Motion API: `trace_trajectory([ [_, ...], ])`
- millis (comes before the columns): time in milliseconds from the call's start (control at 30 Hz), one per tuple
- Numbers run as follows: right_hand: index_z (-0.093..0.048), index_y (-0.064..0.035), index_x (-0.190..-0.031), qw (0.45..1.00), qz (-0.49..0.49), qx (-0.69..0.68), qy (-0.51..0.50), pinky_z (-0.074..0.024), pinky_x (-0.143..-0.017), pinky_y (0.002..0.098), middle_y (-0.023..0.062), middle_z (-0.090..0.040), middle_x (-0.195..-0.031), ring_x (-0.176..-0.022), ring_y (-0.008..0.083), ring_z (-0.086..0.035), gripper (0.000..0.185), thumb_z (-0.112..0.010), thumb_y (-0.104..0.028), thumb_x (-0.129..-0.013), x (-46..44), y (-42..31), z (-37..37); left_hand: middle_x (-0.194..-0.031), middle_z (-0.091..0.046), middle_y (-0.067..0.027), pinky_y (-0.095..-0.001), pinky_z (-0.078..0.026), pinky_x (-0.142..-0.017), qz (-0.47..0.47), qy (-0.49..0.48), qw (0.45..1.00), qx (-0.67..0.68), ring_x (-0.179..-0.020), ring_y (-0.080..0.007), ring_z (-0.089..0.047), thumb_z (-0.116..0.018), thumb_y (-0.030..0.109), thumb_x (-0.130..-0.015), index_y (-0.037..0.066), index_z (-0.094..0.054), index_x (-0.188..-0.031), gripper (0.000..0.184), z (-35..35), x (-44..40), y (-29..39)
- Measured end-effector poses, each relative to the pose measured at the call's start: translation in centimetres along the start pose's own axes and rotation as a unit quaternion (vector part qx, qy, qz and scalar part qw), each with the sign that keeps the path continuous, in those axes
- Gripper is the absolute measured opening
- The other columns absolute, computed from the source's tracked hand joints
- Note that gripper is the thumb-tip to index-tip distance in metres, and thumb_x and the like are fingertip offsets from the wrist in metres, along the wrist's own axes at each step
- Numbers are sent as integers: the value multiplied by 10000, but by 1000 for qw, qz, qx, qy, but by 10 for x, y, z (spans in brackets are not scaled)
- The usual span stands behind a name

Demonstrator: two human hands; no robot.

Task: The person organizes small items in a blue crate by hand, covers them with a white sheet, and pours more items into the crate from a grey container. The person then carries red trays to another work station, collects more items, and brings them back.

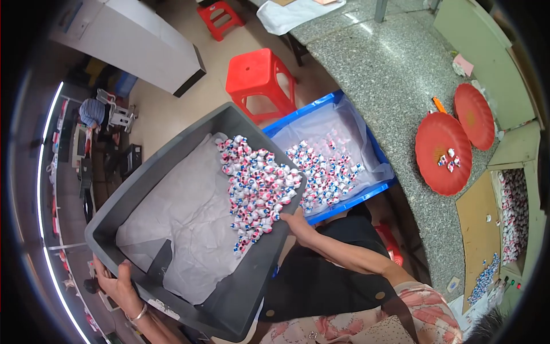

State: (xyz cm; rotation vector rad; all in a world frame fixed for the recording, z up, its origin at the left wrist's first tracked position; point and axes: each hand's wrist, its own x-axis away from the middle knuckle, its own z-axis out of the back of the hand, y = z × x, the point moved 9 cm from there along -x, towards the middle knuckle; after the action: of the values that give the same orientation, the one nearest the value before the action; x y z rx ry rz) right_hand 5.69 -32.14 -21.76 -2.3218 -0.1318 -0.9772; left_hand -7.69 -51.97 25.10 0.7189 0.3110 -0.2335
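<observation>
A dark grey plastic bin (172,163) lined with white paper (195,229) is tilted in front of me. Small white, pink and blue figurines (260,192) lie heaped against its right side. My left hand (119,285), with a bracelet at the wrist, grips the bin's near left wall. On the opposite side, my right hand (298,225) holds the lower right wall, its fingers partly hidden beneath. Just right of that wall is a blue bin (358,198), lined with thin translucent sheeting and holding more such figurines (329,172). The grey bin's corner overlaps it in view.
A speckled stone counter (372,69) runs along the right, bearing two red dishes (435,137), one with several figurines. Red stools (252,74) stand behind. A cardboard sheet (478,212) with tiny blue pieces lies at right. Another person (93,113) is far left.
</observation>
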Motion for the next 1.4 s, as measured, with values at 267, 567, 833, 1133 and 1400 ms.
trace_trajectory([
  [267, -359, -1, -1095, 966, 214, 5, 144, -473, -682, 353, 136, -552, -984, -842, 216, -578, 549, -680, -225, -711, 34, -103, 49, -1036, -566, -90, -262, -407, -853, 86, -33, 985, 146, -901, -187, -530, -553, 40, -670, -70, -498, -1208, 553, -17, -23, -102],
  [567, -370, 24, -1014, 899, 353, 93, 243, -480, -742, 350, 154, -580, -876, -800, 224, -596, 487, -681, -132, -672, 153, -259, 63, -859, -557, -47, -266, -444, -693, 143, -85, 925, 342, -743, -155, -534, -612, 97, -679, -27, -556, -998, 347, -140, -39, -189],
  [833, -414, 42, -994, 794, 451, 145, 382, -457, -773, 373, 174, -550, -928, -853, 266, -564, 475, -668, -180, -659, 125, -376, 198, -801, -616, -72, -285, -483, -597, 108, -114, 929, 336, -656, -172, -580, -619, 88, -640, -28, -608, -981, 360, -325, -104, -44],
  [1133, -509, -31, -895, 788, 459, 117, 392, -386, -574, 279, 0, -497, -761, -636, 120, -452, 269, -666, -143, -708, 167, -382, 288, -823, -637, -99, -317, -491, -689, 90, -131, 946, 281, -739, -202, -598, -657, 105, -537, -10, -614, -926, 408, -449, -79, -10],
  [1400, -581, -12, -835, 808, 415, 159, 386, -433, -523, 292, 14, -543, -745, -597, 131, -505, 272, -678, -255, -763, 188, -411, 354, -1026, -628, -127, -329, -481, -815, 176, -268, 816, 481, -929, -207, -603, -636, 232, -767, -36, -562, -1118, 449, -487, -45, 101],
])
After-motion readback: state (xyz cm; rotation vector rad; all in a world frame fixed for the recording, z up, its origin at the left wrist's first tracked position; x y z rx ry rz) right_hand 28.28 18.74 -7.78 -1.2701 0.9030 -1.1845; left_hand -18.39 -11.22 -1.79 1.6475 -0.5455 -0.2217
